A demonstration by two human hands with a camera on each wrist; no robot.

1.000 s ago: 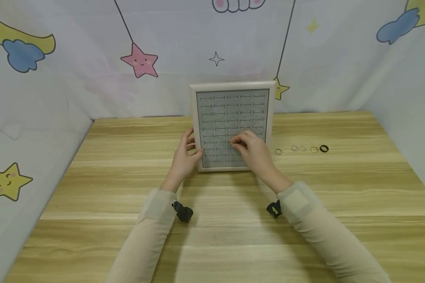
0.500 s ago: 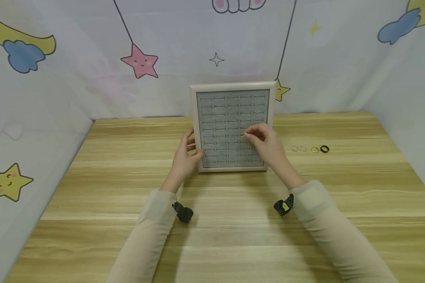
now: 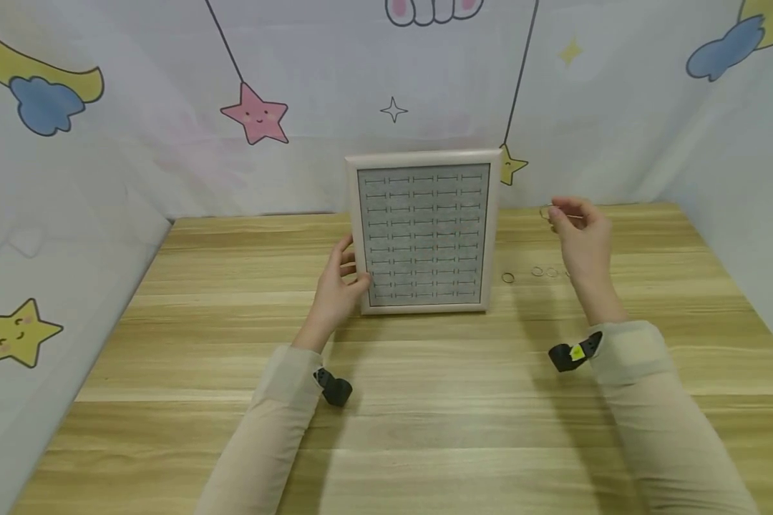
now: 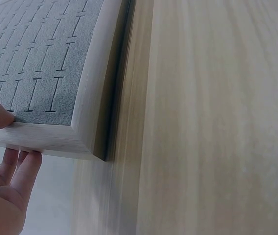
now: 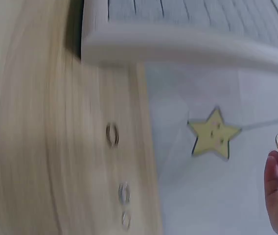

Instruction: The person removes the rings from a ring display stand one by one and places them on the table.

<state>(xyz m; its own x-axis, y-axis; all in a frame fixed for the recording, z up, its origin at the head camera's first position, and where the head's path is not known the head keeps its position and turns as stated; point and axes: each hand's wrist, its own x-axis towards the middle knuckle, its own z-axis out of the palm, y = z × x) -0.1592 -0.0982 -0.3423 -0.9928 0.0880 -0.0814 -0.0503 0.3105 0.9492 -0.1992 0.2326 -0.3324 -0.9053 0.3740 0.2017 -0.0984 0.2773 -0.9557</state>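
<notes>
In the head view a ring display board [image 3: 425, 159], grey felt with rows of slits in a pale wooden frame, stands upright on the table. My left hand [image 3: 336, 290] grips its lower left side, thumb on the front and fingers behind. Raised to the right of the board, my right hand [image 3: 586, 232] pinches a thin gold ring [image 5: 277, 142] between thumb and fingertips. A darker ring [image 5: 108, 135] lies on the table nearest the board. Beyond it lie two thin silver rings [image 5: 121, 193]. No ring shows in the slits.
The wood-grain table [image 3: 419, 415] reaches back to a white cloth backdrop [image 3: 335, 64] printed with stars and clouds. Part of another ring peeks out beside the right wrist, which hides the spot where the black ring lay. Small black cameras sit on both wrists.
My right hand has moved away from the board's front, to the right and up, carrying the gold ring. The rings nearest the board show again. My left hand and the board have stayed put.
</notes>
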